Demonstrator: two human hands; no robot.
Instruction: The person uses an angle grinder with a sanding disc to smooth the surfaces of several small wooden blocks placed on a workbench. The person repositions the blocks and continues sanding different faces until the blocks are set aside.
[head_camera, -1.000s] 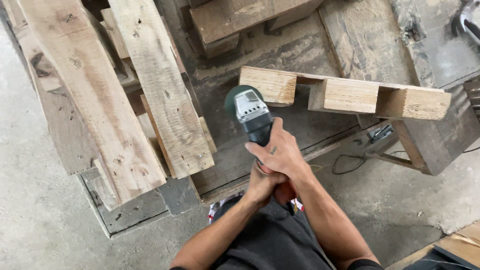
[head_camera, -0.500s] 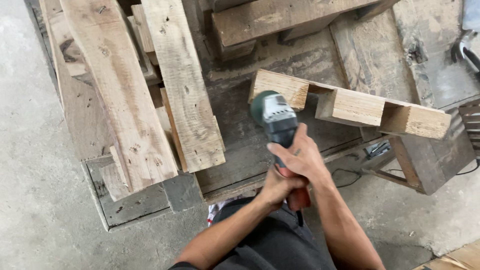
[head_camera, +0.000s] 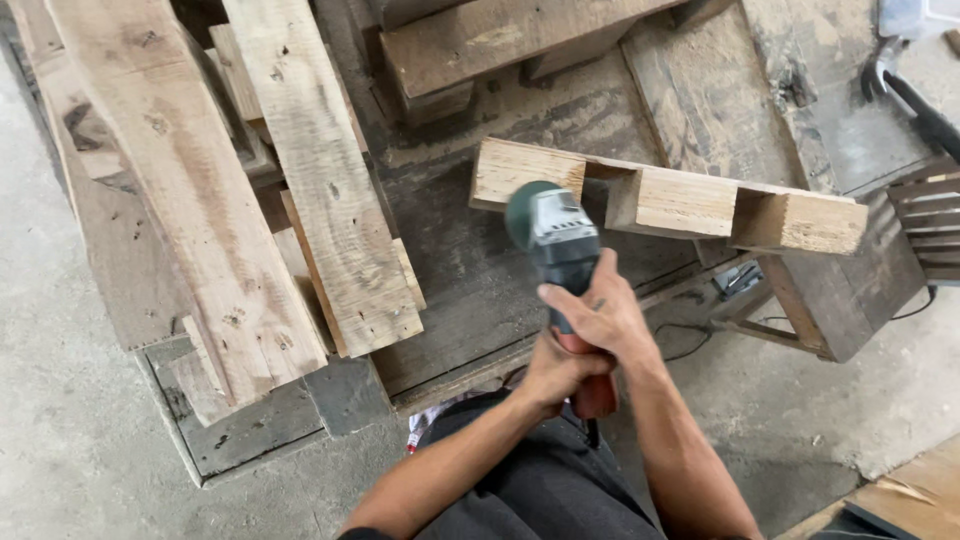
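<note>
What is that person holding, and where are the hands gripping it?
A green and grey power tool, apparently an angle grinder. Both hands grip its rear body and handle: the right hand wraps on top, the left hand just behind and below it.

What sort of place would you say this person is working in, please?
Most likely a rough woodworking yard or shop: weathered planks lie stacked on a concrete floor, both hands hold a green power grinder, and a pale pallet piece lies on a dusty bench.

- Location type: woodworking workshop.
- Evidence: rough, pale weathered timber planks (head_camera: 190, 190) stacked on a dusty, dark worn wooden work platform (head_camera: 470, 250).
- Evidence: green-headed handheld power grinder (head_camera: 550, 235) beside a light wooden pallet section (head_camera: 680, 200).
- Floor: bare grey concrete (head_camera: 70, 440).
</note>
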